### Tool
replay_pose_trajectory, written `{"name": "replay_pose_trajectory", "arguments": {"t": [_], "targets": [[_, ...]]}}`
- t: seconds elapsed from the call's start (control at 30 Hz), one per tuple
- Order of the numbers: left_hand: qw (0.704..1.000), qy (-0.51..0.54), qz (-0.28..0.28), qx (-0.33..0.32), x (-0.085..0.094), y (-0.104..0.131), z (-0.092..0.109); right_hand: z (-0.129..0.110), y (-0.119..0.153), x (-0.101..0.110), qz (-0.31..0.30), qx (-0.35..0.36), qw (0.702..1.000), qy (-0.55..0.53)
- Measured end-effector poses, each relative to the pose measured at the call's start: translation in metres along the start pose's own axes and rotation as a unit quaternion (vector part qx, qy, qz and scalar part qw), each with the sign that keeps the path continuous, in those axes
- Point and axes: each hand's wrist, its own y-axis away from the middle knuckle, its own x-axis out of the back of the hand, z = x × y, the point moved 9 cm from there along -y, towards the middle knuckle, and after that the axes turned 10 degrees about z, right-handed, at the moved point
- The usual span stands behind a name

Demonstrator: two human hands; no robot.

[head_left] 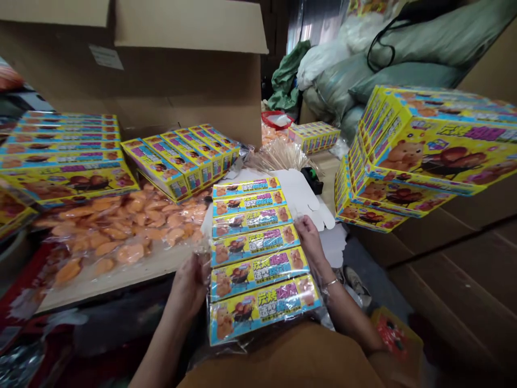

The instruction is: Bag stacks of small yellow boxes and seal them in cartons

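The left hand [193, 283] is curling its fingers around the near-left edge of a clear plastic bag [328, 319], and the right hand [310, 234] is pinching the same film on the opposite side, higher up. Between the hands, a row of six yellow boxes [255, 242] is lying inside that bag, reaching back toward the person's body. To the left of the left hand, orange pieces [161, 215] in clear packets are spreading over a pale board [121, 283]; beyond them, a second row of boxes [181, 161] is leaning at an angle. Just past the right hand, white cards [297, 188] are lying near a black object [314, 182], with thin sticks [278, 156] fanning out farther off. To the right of the right hand, a tall stack of boxes [428, 153] is standing.
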Motion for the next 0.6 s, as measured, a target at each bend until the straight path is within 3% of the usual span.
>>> {"name": "replay_pose_trajectory", "arguments": {"t": [0.17, 0.23, 0.3, 0.47, 0.6], "targets": [[1.0, -0.009, -0.025, -0.003, -0.014, -0.023, 0.024, -0.013, -0.023, -0.02, -0.088, -0.061, 0.994, -0.025], [0.997, -0.036, -0.053, -0.042, -0.025, -0.036, 0.039, -0.015, -0.03, -0.028, -0.145, -0.09, 0.985, 0.027], [0.987, -0.081, -0.076, -0.115, -0.037, -0.048, 0.056, -0.021, -0.038, -0.033, -0.176, -0.077, 0.979, 0.072], [0.939, -0.135, -0.075, -0.308, -0.064, -0.075, 0.097, -0.03, -0.069, -0.046, -0.14, 0.011, 0.99, 0.025], [0.928, -0.172, -0.146, -0.298, -0.092, -0.099, 0.105, -0.016, -0.088, -0.066, -0.138, 0.013, 0.99, 0.0]]}}
